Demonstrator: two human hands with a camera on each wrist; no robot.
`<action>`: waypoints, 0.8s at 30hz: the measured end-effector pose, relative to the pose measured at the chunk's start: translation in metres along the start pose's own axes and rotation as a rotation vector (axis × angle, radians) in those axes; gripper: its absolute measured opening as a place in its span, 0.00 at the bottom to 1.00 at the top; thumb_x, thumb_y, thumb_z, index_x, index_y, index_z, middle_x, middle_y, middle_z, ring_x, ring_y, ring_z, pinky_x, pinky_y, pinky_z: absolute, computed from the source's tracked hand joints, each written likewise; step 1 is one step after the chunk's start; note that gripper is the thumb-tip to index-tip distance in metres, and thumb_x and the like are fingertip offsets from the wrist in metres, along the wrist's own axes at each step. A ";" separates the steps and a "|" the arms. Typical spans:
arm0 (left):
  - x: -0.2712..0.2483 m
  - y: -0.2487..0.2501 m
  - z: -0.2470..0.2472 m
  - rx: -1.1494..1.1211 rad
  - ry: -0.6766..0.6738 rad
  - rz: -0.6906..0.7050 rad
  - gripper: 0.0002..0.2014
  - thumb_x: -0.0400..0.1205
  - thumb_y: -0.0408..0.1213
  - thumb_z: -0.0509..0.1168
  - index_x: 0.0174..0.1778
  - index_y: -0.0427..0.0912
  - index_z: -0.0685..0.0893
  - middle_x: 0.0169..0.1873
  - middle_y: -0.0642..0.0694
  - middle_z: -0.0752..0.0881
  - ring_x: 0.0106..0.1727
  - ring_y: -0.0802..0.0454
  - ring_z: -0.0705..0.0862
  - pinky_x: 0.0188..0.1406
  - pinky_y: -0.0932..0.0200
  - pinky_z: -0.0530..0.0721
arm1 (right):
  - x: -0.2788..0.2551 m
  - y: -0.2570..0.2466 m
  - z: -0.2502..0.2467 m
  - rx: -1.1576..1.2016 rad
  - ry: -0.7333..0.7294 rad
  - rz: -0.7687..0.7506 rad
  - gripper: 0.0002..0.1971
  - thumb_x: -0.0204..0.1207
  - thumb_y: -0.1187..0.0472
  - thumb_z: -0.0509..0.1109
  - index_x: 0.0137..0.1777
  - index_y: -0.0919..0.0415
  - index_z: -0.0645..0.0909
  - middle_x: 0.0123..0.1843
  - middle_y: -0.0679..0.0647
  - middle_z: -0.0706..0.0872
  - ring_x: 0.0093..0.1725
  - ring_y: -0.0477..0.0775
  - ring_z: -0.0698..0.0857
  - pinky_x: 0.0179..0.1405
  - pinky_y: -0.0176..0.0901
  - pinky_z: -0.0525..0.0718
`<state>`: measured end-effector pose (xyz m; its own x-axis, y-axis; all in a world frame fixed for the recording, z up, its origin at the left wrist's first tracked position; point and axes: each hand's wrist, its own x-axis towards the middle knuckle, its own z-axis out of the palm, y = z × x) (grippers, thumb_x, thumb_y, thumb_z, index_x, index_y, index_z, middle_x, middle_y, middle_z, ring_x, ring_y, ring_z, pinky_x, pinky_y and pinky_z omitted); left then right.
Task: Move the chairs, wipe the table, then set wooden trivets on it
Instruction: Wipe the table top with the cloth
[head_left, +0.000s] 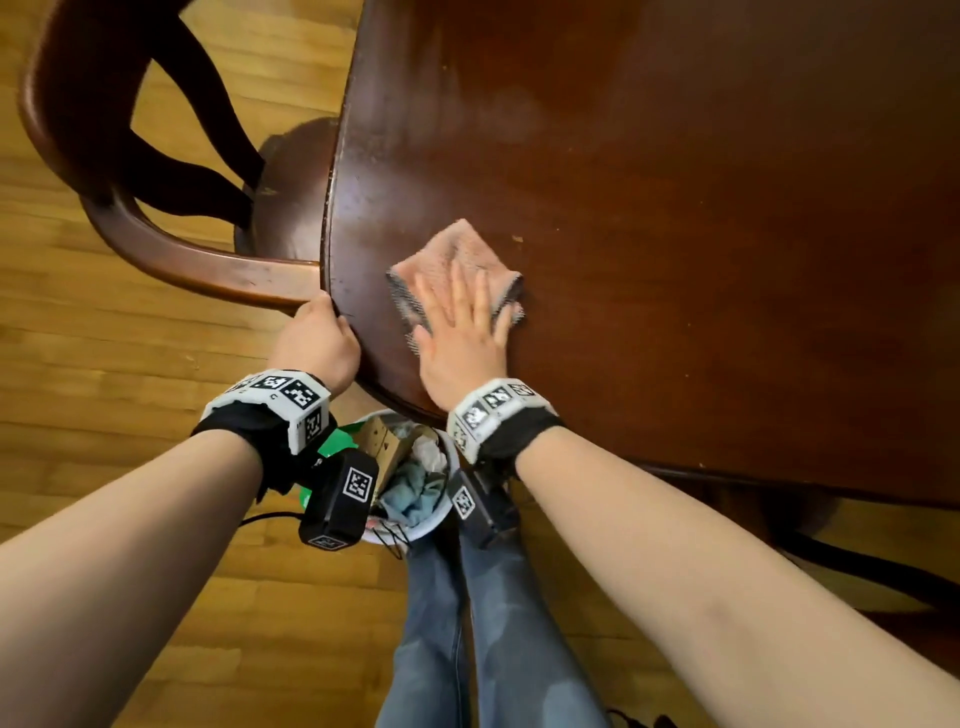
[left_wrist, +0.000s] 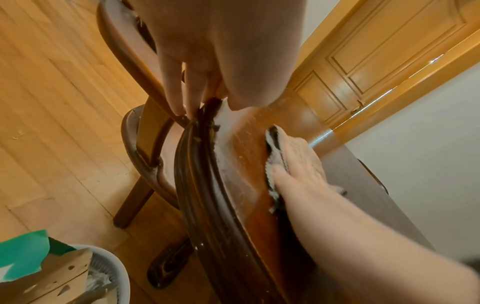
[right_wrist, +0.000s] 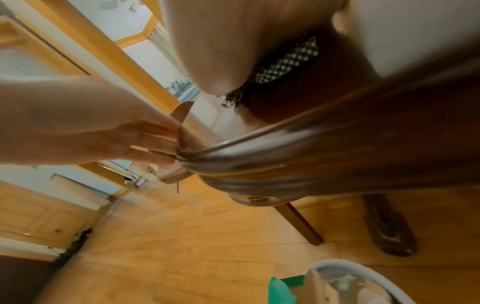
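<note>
Right hand (head_left: 462, 338) flat on pink cloth (head_left: 457, 260); left hand (head_left: 317, 343) grips table (head_left: 675, 208) edge (no legible writing)

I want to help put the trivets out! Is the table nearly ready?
Not yet. Wiping is under way: the right hand presses a pink cloth flat on the table while the left hand grips its edge. One chair sits tucked against it. No trivets in view.

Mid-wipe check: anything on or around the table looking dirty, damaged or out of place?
Yes. Pale crumbs and dust line the table rim beside the left hand, ahead of the cloth pressed flat under the right hand. A chair sits tucked against the edge, and a full bin stands by the person's feet.
</note>
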<state>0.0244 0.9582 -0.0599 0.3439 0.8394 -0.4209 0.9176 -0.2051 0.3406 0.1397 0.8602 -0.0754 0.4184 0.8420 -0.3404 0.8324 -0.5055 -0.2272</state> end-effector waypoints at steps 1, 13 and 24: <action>0.000 0.000 0.001 -0.015 0.002 -0.006 0.14 0.86 0.37 0.50 0.61 0.33 0.74 0.64 0.29 0.78 0.62 0.29 0.78 0.59 0.45 0.75 | 0.003 -0.009 0.002 0.001 -0.011 -0.037 0.29 0.85 0.46 0.48 0.84 0.42 0.42 0.86 0.51 0.37 0.85 0.59 0.36 0.79 0.70 0.37; -0.057 0.027 0.043 0.066 0.055 -0.056 0.43 0.82 0.63 0.50 0.83 0.38 0.42 0.84 0.45 0.40 0.85 0.47 0.41 0.80 0.39 0.43 | -0.072 0.095 0.003 -0.089 -0.047 -0.171 0.28 0.87 0.46 0.46 0.84 0.41 0.42 0.86 0.47 0.39 0.85 0.54 0.37 0.81 0.64 0.40; -0.098 0.188 0.125 0.201 -0.064 0.211 0.52 0.73 0.72 0.56 0.84 0.49 0.40 0.84 0.47 0.42 0.84 0.41 0.41 0.80 0.32 0.45 | -0.149 0.327 -0.031 -0.042 -0.011 0.243 0.29 0.85 0.43 0.43 0.83 0.40 0.35 0.86 0.48 0.39 0.85 0.54 0.39 0.81 0.62 0.41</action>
<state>0.1876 0.7748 -0.0595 0.5371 0.7353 -0.4133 0.8435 -0.4726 0.2552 0.3607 0.5747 -0.0710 0.6042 0.6945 -0.3907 0.7223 -0.6844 -0.0995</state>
